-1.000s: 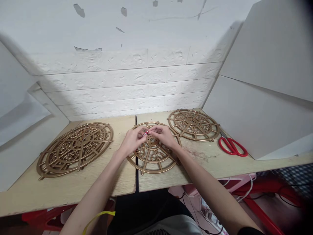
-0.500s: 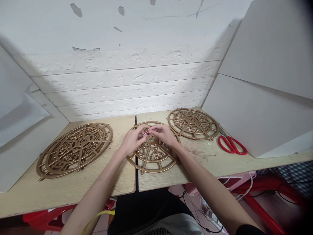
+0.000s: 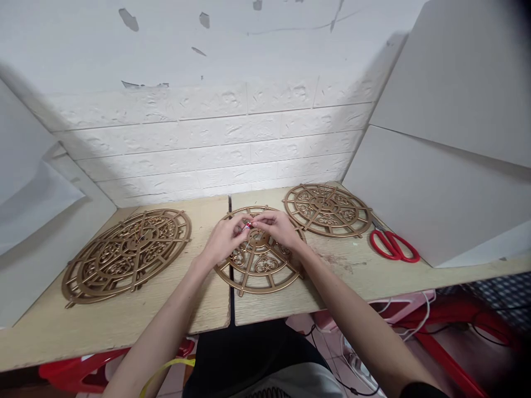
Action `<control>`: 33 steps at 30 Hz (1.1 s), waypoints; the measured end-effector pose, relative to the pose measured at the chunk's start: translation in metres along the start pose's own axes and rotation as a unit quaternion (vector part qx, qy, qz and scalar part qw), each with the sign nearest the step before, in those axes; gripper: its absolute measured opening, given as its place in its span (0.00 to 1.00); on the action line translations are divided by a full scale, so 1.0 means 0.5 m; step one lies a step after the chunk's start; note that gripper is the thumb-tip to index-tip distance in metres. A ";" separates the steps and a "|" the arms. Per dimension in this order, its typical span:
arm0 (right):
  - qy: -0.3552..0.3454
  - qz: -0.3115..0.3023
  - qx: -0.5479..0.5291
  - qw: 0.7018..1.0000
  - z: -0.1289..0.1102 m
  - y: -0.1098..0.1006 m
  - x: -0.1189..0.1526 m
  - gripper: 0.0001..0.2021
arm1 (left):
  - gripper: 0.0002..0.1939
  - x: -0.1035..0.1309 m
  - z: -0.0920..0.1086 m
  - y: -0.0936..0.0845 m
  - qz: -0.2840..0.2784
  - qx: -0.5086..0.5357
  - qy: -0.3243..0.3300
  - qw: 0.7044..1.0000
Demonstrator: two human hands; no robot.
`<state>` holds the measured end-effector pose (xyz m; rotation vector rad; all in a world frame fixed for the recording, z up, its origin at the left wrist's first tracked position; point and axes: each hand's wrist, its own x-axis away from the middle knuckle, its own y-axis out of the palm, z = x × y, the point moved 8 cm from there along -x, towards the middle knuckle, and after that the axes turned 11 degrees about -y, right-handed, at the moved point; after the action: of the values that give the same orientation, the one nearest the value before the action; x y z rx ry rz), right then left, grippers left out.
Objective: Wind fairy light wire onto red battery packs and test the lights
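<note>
A round gold openwork disc [image 3: 265, 264] lies flat on the wooden table under both hands. Over its centre, my left hand [image 3: 227, 235] pinches a small red and white piece [image 3: 248, 225] between thumb and fingers. My right hand [image 3: 277, 225] meets it from the right, its fingertips pressed together at the same small piece. A thin pale wire hangs from the piece toward the disc's hub. What exactly each fingertip grips is too small to tell.
Stacked gold discs [image 3: 133, 251] lie at the left, and another gold disc [image 3: 327, 210] at the back right. Red-handled scissors [image 3: 394, 246] rest near the right panel [image 3: 448, 193]. A dark gap [image 3: 232, 298] splits the tabletop. White brick-patterned wall stands behind.
The fingers of my left hand have shifted very slightly around the small piece. Otherwise the hands and discs look the same.
</note>
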<state>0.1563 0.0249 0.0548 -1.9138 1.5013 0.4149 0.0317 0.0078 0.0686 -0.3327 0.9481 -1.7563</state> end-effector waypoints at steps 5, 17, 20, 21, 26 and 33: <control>0.004 -0.003 -0.007 1.000 0.005 0.001 0.001 0.08 | 0.14 0.000 0.000 -0.001 -0.001 0.008 -0.002 1.000; 0.040 0.002 -0.015 0.999 0.010 0.004 0.005 0.10 | 0.11 0.001 0.002 -0.001 0.010 0.013 -0.008 1.000; 0.040 -0.003 -0.009 0.999 0.011 0.006 0.005 0.10 | 0.11 0.001 0.002 -0.001 0.015 0.020 -0.011 1.000; 0.037 -0.005 -0.009 0.999 0.010 0.006 0.004 0.10 | 0.11 0.001 0.001 -0.002 0.020 0.021 -0.013 1.000; 0.009 0.030 0.034 0.999 -0.005 -0.027 -0.002 0.10 | 0.08 -0.003 -0.018 -0.015 0.076 0.045 -0.051 0.995; -0.039 -0.080 0.094 0.992 -0.029 -0.017 -0.001 0.07 | 0.08 -0.012 -0.073 -0.010 0.070 0.168 -0.167 0.969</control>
<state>0.1623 0.0164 0.0683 -1.8315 1.2786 0.2632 0.0079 0.0298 0.0497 -0.3198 0.4139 -1.6303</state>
